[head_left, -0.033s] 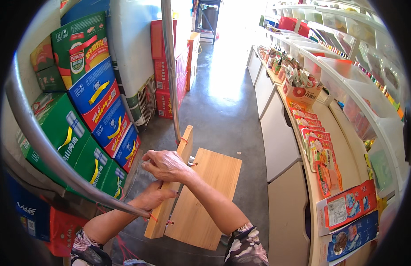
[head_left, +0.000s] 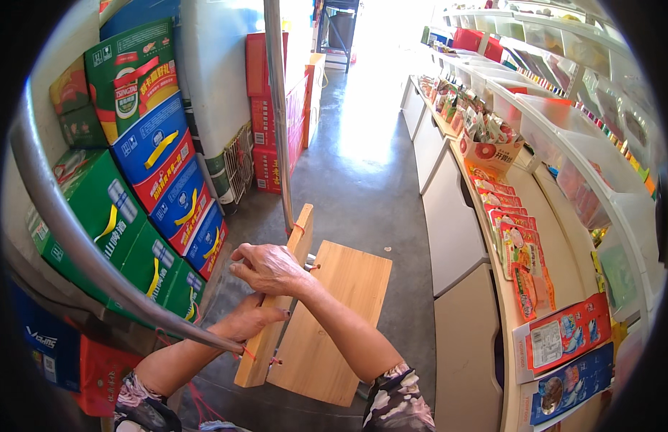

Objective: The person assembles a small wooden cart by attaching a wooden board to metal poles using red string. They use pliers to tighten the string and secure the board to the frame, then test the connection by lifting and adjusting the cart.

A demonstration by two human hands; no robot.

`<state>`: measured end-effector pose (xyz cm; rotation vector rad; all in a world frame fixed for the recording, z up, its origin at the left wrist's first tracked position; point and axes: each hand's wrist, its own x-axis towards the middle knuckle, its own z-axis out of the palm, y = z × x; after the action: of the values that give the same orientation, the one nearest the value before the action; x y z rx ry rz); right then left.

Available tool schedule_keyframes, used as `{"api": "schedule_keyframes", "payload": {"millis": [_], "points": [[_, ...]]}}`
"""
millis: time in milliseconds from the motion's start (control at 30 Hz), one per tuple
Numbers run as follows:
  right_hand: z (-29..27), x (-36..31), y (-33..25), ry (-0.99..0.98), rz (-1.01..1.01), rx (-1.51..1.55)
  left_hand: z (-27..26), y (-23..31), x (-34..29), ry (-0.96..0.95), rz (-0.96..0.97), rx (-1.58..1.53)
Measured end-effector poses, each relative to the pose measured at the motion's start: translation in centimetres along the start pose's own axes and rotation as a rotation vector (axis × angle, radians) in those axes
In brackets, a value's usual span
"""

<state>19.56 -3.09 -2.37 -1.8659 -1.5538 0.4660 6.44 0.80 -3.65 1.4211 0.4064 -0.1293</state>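
A narrow light-wood board (head_left: 256,367) stands on edge between the ends of a bent metal tube (head_left: 96,259), with red string tied at both of its ends. My left hand (head_left: 249,319) grips the board, its thumb on the right face and its fingers behind. Across the board's top edge lies my right hand (head_left: 269,266), fingers curled on the left side; whatever they may hold is hidden. Beside and below is a wider wooden panel (head_left: 341,309), partly covered by my right forearm. Small metal fittings show between the two pieces.
Stacked green cartons (head_left: 125,252) and blue-red cartons (head_left: 179,201) line the left. Red boxes (head_left: 265,115) and a wire rack (head_left: 238,169) stand beyond. On the right, a counter (head_left: 564,266) carries snack packets (head_left: 517,245) beneath clear bins (head_left: 557,137). Grey floor (head_left: 355,180) runs between.
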Motion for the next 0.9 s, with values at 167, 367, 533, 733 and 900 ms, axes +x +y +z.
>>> {"api": "schedule_keyframes", "payload": {"millis": [167,367,533,733,900], "points": [[0.3,-0.3,0.1,0.120,-0.035,0.079,-0.7,-0.4,0.4,-0.016,0.003,0.102],[1.0,-2.7,0.3,0.598,-0.129,0.435,-0.9,-1.2,0.3,-0.056,0.003,-0.006],[-1.2,-8.7,3.0,0.389,0.036,0.609,-2.9,-1.5,-1.3,-0.112,-0.060,0.081],[-2.7,-15.6,5.3,0.401,0.354,0.460,-6.2,-2.1,-6.1,-0.001,-0.218,0.205],[-2.3,-18.0,6.6,0.492,0.474,0.276,-6.0,-0.9,-9.0,-0.091,-0.231,0.296]]}}
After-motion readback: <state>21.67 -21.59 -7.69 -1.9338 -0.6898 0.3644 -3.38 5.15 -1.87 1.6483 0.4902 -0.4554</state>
